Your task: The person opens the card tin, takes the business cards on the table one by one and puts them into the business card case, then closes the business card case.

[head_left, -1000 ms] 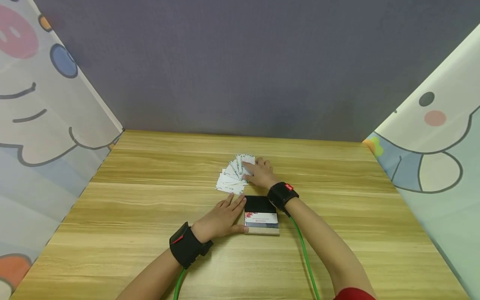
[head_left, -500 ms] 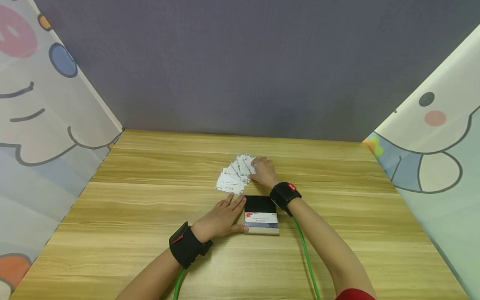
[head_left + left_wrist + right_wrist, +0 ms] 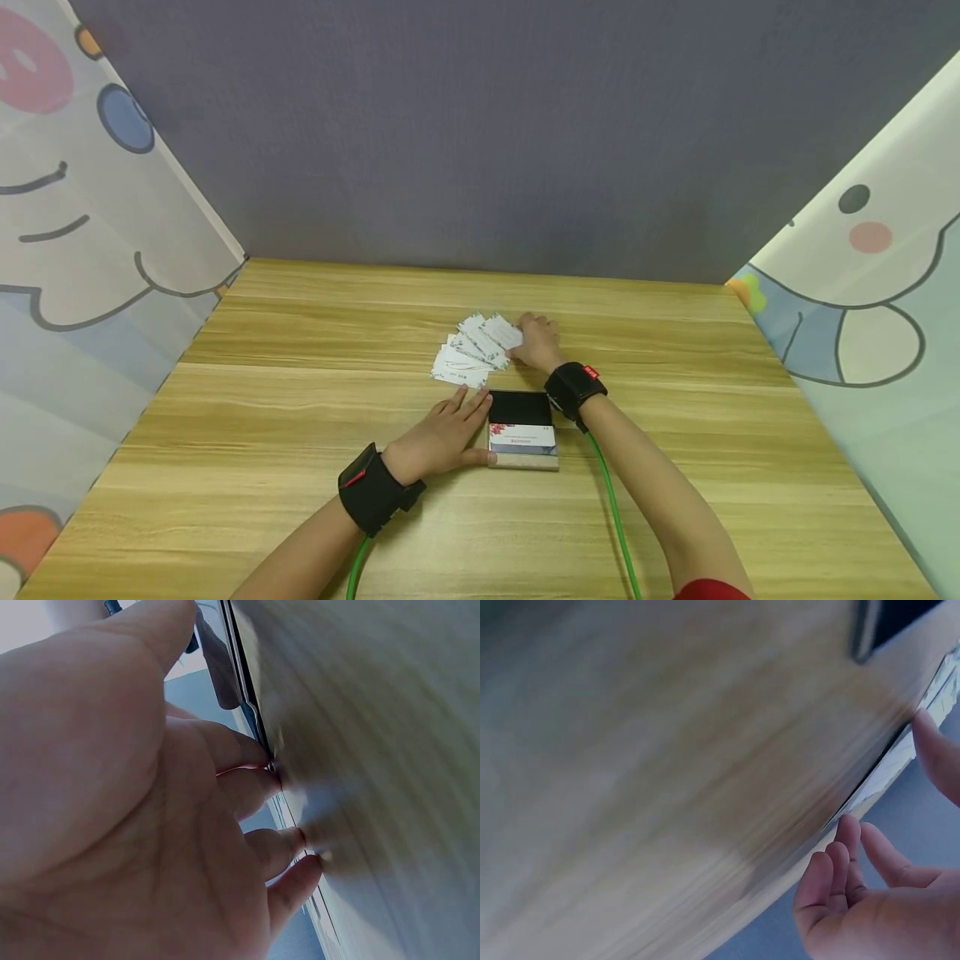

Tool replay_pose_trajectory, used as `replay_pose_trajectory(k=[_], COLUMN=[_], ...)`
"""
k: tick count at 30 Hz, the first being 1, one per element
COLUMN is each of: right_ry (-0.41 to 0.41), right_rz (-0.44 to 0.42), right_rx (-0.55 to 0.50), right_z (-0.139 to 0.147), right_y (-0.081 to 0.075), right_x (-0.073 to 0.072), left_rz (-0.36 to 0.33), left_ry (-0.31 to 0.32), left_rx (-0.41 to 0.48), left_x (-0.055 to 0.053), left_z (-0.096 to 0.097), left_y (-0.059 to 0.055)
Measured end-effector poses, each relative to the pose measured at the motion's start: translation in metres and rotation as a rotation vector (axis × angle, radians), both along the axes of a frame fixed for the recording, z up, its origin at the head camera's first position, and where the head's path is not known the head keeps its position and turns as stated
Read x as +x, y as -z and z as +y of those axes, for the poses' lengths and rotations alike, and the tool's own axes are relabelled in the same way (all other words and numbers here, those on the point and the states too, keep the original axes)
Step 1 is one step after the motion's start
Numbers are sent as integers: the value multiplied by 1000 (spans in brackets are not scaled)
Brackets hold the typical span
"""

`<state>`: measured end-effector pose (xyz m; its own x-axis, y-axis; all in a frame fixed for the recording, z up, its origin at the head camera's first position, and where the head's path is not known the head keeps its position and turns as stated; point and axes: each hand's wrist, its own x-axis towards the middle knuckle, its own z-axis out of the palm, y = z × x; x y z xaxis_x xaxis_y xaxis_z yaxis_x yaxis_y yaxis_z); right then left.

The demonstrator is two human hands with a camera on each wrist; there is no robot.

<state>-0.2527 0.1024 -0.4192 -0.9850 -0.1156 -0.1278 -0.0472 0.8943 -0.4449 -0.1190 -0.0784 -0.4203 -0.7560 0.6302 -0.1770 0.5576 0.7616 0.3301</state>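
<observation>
Several white business cards (image 3: 461, 360) with printed edges lie in an overlapping fan on the wooden table. My right hand (image 3: 538, 342) is at the fan's right end, thumb and fingertips spanning the edge of the rightmost card (image 3: 501, 331). In the right wrist view the thumb (image 3: 934, 750) and fingers (image 3: 836, 855) stand at opposite ends of that edge. Below the fan lies an opened card case (image 3: 520, 408), black in its upper half, with a white and red printed card (image 3: 522, 436) in its lower half. My left hand (image 3: 442, 437) rests flat with spread fingers, its fingertips along the case's left side.
The wooden table (image 3: 300, 400) runs back to a grey panel (image 3: 480, 150). Cartoon-printed sheets stand at the left and right. A black band with a green cable (image 3: 615, 517) is on each wrist.
My right hand has slid rightward off the top of the fan to its edge. The upper cards have turned and shifted right. The left hand and case have stayed put.
</observation>
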Motion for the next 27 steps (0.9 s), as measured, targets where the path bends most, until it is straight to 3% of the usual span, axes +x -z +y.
replay_pose_trajectory(k=[12,20,27], right_ry=[1,-31,-81], right_rz=[-48,-33,48], right_rx=[-90,-195,-304], right_z=[8,11,20], right_y=[-2,0,10], right_x=[1,1,-3], left_rz=[3,9,18], left_ry=[-3,3,2], left_rx=[10,-5,-5], left_x=[1,1,1], left_z=[0,0,0], left_y=[1,1,0])
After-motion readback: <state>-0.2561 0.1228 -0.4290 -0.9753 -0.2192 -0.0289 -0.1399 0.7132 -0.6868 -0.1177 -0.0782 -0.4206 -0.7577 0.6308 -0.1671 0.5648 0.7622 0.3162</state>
